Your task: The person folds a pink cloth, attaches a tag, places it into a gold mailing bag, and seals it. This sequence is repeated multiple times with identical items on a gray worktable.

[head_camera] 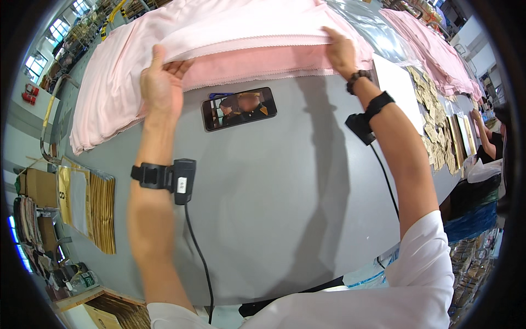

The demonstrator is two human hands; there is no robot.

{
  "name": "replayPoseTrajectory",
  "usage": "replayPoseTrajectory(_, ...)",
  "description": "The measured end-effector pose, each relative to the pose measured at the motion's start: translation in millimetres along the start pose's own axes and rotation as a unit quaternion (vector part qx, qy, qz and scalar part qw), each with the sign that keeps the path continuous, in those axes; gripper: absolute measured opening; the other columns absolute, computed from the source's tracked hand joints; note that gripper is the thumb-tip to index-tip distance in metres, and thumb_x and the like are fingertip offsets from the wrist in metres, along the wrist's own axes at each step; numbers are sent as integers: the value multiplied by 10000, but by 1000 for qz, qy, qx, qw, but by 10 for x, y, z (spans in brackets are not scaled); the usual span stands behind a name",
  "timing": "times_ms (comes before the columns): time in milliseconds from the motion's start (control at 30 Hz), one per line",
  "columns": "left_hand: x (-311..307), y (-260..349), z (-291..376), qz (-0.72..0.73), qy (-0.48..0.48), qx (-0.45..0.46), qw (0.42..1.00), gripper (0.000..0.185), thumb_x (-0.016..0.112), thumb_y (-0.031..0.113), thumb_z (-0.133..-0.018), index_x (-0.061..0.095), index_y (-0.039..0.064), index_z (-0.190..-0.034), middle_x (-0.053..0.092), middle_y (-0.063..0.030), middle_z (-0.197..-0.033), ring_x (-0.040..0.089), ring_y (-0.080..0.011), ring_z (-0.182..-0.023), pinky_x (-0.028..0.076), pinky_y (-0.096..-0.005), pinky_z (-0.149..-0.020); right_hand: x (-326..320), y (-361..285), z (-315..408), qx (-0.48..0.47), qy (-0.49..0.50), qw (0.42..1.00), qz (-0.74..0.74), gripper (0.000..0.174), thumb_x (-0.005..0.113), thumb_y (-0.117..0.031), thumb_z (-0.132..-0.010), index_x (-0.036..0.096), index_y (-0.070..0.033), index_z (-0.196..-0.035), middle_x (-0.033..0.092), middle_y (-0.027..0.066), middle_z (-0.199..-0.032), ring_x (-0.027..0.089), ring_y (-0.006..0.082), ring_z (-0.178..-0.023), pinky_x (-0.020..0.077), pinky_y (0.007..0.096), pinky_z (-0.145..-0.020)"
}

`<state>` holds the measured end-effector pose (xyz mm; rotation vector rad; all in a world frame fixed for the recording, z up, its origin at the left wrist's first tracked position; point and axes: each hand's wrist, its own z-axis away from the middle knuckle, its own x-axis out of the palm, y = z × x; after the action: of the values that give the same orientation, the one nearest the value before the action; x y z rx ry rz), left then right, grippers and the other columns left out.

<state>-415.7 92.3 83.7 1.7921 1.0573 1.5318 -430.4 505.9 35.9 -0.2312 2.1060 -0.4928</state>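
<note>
Layers of pale pink fabric (254,31) with scalloped hems lie across the far side of the grey table. My right hand (341,51) grips the upper layer's hem at its right end, and the hem stands a little off the deeper pink layer (259,61) beneath. At the hem's left end, my left hand (160,88) has its palm turned up, thumb and fingers apart, fingertips against the fabric. A smartphone (240,109) showing a video lies just nearer than the fabric, partly over a small blue object (220,95).
Gold-coloured packaging bags (100,209) stand stacked on the left. To the right are a white sheet (396,94), many loose cardboard tags (435,127) and more pink fabric (435,49). Cabled black devices are strapped to both forearms. Another person's arm (487,137) shows at the far right.
</note>
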Motion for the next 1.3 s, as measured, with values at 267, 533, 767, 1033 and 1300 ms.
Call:
replayPoseTrajectory(267,-583,342,51,-69,122,43,989,516,631,357,-1069,590,-109,-1286,662,-186,-1218,687,-282,-1042,604,-433,-888,-1295,303,181,-111,115,987,34,433,661,-53,-891,750,-200,-1288,759,192,-1081,740,372,-958,574,401,-850)
replayPoseTrajectory(533,-849,278,55,-30,195,19,980,443,635,317,-1069,604,-41,-1328,652,-146,-1298,651,-291,-1157,552,-458,-1003,-2177,-189,1218,-266,119,953,86,215,891,-29,-725,806,-125,-897,653,64,-1392,603,313,-1275,501,432,-1055)
replayPoseTrajectory(767,-895,266,82,82,233,-9,969,375,694,52,-953,588,-19,-1306,673,-126,-1232,687,-251,-1111,601,-380,-893,-2833,230,1906,-106,55,985,-124,200,605,23,-1026,735,44,-1177,744,123,-1163,690,202,-1057,555,338,-946)
replayPoseTrajectory(1033,-1369,622,43,57,318,-2,946,354,666,22,-976,581,-19,-1317,657,-142,-1278,664,-282,-1177,603,-399,-966,-3430,1601,2048,-1,203,970,-132,348,572,-195,-1105,656,26,-1360,666,114,-1349,626,202,-1212,503,332,-1086)
replayPoseTrajectory(1300,-3004,1709,304,-85,538,111,831,512,627,-84,-875,520,-153,-1371,656,-237,-1305,728,-350,-1066,640,-459,-875,-3770,3006,1841,193,302,909,-215,473,616,-307,-1085,629,36,-1411,659,116,-1387,620,201,-1231,493,332,-1085)
